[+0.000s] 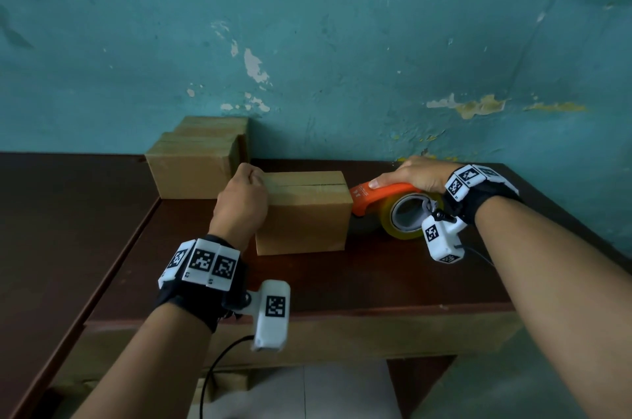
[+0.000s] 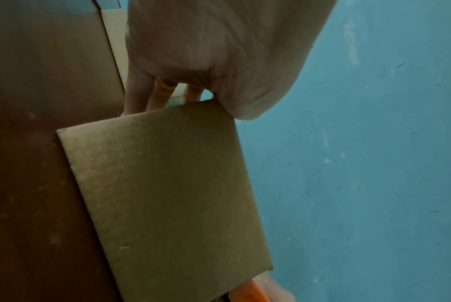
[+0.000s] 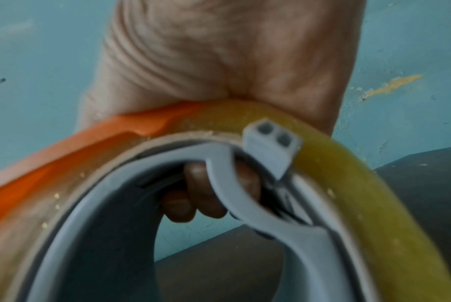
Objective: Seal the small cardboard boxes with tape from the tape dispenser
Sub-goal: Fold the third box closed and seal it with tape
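Observation:
A small cardboard box stands on the dark brown table, its top flaps closed along a seam. My left hand grips the box's left top edge, thumb on top; in the left wrist view the fingers curl down behind the box. My right hand holds the orange tape dispenser with its yellowish tape roll, its nose against the box's right top edge. In the right wrist view fingers wrap through the grey core of the dispenser.
Two more cardboard boxes sit stacked against the teal wall behind and left of the held box. The table's front edge is near my wrists. A lower dark surface adjoins on the left.

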`<action>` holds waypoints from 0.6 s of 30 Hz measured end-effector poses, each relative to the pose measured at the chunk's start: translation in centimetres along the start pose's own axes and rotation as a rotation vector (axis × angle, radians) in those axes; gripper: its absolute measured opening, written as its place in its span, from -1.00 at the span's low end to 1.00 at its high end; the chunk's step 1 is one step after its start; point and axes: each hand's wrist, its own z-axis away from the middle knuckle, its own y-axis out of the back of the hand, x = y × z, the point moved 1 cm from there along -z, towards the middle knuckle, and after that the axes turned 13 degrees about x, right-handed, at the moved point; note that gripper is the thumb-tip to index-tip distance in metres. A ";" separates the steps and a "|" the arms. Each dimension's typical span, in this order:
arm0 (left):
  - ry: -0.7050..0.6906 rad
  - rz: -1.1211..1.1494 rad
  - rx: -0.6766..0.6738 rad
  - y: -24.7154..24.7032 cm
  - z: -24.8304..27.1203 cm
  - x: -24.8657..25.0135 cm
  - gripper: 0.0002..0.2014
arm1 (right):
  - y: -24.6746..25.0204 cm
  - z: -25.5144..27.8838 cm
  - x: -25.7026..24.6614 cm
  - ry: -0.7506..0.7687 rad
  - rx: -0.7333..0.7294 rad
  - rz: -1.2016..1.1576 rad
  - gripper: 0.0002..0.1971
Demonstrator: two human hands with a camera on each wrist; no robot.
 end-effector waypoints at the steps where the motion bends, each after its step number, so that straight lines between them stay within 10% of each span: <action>1: -0.001 -0.002 0.002 0.0 0.1 0.0 -0.72 | 0.0 0.0 0.1 -0.003 0.005 -0.001 0.09; 18: -0.037 -0.077 0.047 0.5 0.0 -0.2 -0.72 | -0.2 -0.1 -1.8 -0.106 0.032 0.070 -0.36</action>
